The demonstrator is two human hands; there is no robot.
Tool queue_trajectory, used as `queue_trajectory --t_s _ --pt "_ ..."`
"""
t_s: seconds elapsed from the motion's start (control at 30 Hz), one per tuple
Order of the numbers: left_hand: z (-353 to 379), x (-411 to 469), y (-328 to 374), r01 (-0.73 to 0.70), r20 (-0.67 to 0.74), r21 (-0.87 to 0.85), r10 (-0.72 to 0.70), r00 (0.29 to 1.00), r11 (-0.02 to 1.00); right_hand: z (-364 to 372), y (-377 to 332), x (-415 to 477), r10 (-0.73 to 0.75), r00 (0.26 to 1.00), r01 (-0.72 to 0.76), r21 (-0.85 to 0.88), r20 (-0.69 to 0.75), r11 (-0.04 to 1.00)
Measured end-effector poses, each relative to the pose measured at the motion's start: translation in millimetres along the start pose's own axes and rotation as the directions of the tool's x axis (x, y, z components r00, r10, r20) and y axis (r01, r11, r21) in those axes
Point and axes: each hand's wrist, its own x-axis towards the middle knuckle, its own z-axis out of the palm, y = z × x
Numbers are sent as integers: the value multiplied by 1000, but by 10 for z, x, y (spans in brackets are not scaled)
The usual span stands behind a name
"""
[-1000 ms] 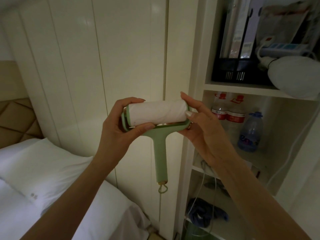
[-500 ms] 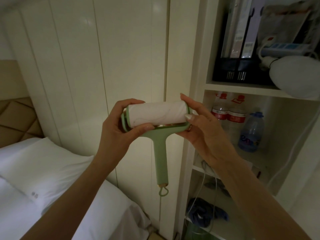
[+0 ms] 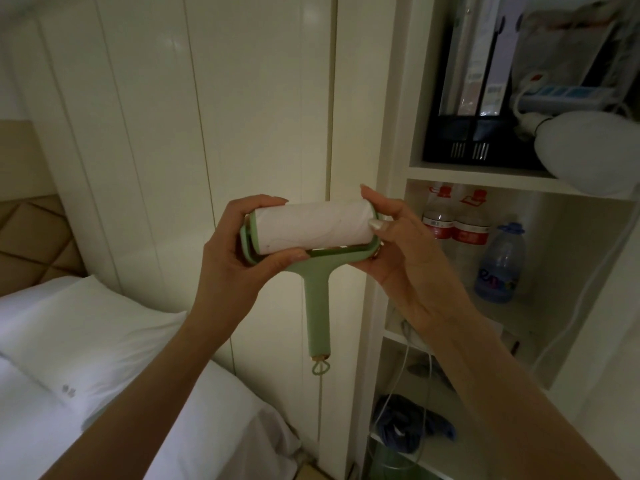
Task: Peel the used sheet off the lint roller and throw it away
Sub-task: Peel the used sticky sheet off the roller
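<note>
I hold a green lint roller (image 3: 316,303) in front of me, its handle hanging down and its white roll lying sideways. The outer used sheet (image 3: 311,225) shows hairs and specks and is still wrapped on the roll. My left hand (image 3: 230,268) grips the roll's left end, thumb under it and fingers over the top. My right hand (image 3: 403,247) cups the right end of the frame, with its thumb tip pressed on the sheet's right edge.
White wardrobe doors (image 3: 207,133) stand behind the roller. A bed with a white pillow (image 3: 79,334) is at lower left. To the right, open shelves (image 3: 485,174) hold water bottles (image 3: 498,265), files, a power strip, cables and blue cloth.
The roller and both hands have shifted slightly. My right thumb has slid a little along the sheet's right edge. The sheet stays on the roll.
</note>
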Motion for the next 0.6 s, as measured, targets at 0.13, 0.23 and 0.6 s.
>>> queue_trajectory --t_s 0.13,0.23,0.6 --pt "-14 -1 -10 7 5 7 -8 1000 1000 -14 2 -14 36 999 -38 33 36 999" --pt "-11 0 -5 7 6 1 -7 1000 1000 2 -23 -21 23 998 -26 40 63 999" --pt "5 -10 28 -4 -4 -2 4 1000 1000 50 -9 -39 1 999 -3 -39 -49 999"
